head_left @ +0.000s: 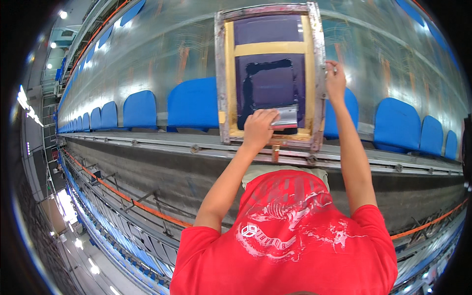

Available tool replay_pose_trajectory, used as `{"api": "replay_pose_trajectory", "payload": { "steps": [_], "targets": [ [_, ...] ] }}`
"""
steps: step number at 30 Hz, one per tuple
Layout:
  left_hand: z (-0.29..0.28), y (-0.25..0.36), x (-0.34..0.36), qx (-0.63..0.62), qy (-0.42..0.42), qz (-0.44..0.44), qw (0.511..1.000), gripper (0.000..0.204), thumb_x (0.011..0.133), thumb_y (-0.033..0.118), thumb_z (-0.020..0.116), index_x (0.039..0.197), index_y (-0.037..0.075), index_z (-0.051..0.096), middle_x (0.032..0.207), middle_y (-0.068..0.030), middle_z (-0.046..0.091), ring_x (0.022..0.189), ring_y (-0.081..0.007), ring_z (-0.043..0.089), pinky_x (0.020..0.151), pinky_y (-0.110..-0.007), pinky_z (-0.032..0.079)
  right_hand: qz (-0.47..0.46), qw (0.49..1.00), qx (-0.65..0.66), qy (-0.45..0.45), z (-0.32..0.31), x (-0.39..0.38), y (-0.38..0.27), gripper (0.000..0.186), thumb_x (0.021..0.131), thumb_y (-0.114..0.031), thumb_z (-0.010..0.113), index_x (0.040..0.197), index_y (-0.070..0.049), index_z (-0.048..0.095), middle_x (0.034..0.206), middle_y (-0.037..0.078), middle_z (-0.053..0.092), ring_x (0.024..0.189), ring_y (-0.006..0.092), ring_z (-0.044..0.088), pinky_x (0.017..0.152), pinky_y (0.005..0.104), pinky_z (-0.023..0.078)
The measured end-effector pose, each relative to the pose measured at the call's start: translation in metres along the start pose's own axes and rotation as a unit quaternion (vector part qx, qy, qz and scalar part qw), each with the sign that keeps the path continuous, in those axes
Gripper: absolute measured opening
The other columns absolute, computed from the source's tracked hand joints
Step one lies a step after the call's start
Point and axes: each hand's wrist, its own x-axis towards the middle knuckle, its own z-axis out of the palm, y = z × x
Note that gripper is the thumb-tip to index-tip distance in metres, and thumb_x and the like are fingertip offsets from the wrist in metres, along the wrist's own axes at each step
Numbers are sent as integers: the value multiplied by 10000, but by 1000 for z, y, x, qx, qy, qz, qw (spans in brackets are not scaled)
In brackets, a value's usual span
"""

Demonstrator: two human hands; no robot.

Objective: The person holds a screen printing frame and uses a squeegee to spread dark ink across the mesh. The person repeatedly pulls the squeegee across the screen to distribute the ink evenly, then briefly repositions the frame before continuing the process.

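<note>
The squeegee (289,116) is clamped in the left hand (259,129), jutting to its right. The frame (318,93) is seen just left of the right hand (336,82); whether it is gripped there cannot be told.

White lamps (63,14) burn along the left, some flaring into streaks. The counter (162,54) carries bright, patchy glare; the space below its edge is dimmer. The frame (221,73) looks fairly crisp, while distortion curves the blurry, black-rimmed outskirts.

Squeegee's (288,117) left end is hidden (left fingers (266,116) cover it).
</note>
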Motion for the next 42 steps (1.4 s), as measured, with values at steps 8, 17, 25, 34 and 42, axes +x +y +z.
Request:
{"api": "replay_pose_trajectory", "payload": {
  "steps": [8, 17, 25, 34, 42],
  "targets": [
    [-93, -159, -49, 36, -13, -4, 999, 459, 700, 11, 699, 1144, 125, 733, 1174, -19, 720, 1057, -265, 650, 880, -387, 517, 21, 999, 44, -3, 166, -85, -65, 204, 1016, -249, 593, 1096, -91, 694, 661, -12, 489, 596, 90, 412, 558, 303, 365],
    [-107, -218, -104, 29, -23, 1, 999, 531, 708, 11, 714, 1219, 154, 710, 1263, -7, 700, 1200, -260, 622, 909, -396, 478, 49, 998, -24, -20, 205, -101, -72, 205, 1002, -237, 574, 1094, -91, 685, 755, 174, 666, 679, 305, 635, 697, 435, 482],
    [-103, -246, -84, 64, -33, 68, 995, 470, 732, 7, 693, 1178, 154, 711, 1230, -13, 706, 1171, -260, 636, 930, -423, 487, 70, 995, -66, -33, 212, -99, -68, 209, 1000, -242, 570, 1094, -94, 684, 809, 208, 682, 737, 369, 662, 719, 445, 491],
    [-120, -285, 86, 8, -34, 3, 999, 290, 785, 23, 652, 1020, 148, 766, 981, -98, 740, 905, -324, 676, 803, -435, 527, 69, 996, -56, -30, 217, -102, -70, 206, 989, -244, 593, 1096, -92, 682, 819, 204, 684, 740, 352, 661, 723, 436, 492],
    [-105, -258, -21, 34, 19, 61, 997, 313, 737, -32, 640, 977, 128, 759, 1013, -36, 760, 903, -261, 690, 743, -432, 513, 75, 995, -57, -20, 217, -105, -65, 235, 998, -285, 582, 1105, -100, 680, 868, 200, 703, 796, 375, 670, 765, 455, 497]
  ]
}}
